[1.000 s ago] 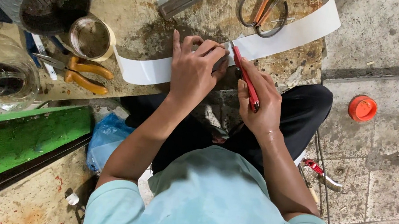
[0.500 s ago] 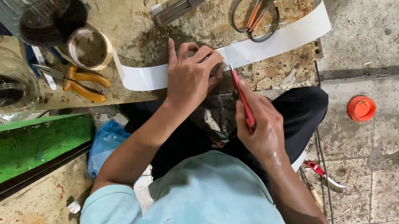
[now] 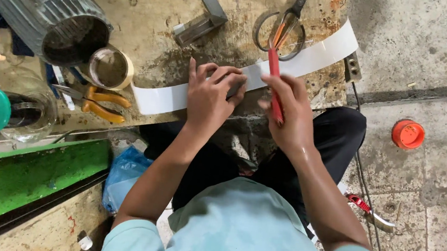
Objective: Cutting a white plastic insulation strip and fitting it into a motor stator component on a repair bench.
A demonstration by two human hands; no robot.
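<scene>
A long white strip (image 3: 319,53) lies across a worn, stained work surface (image 3: 151,18). My left hand (image 3: 210,93) presses down on the strip's middle and seems to pinch a small dark object against it. My right hand (image 3: 286,107) grips a red pen (image 3: 274,78), its tip pointing up at the strip beside my left fingers. Large scissors (image 3: 284,24) lie just beyond the strip, near the pen's tip.
A grey ribbed motor housing (image 3: 47,10) and a roll of tape (image 3: 109,67) sit at the left. Orange-handled pliers (image 3: 105,105) and a teal-lidded jar (image 3: 1,110) lie nearby. A metal square (image 3: 205,10) rests at the top. An orange cap (image 3: 408,134) sits on the floor.
My right hand has swung the red pen from a slant to nearly upright and slid a little left along the strip. My left hand stays pressed on the strip.
</scene>
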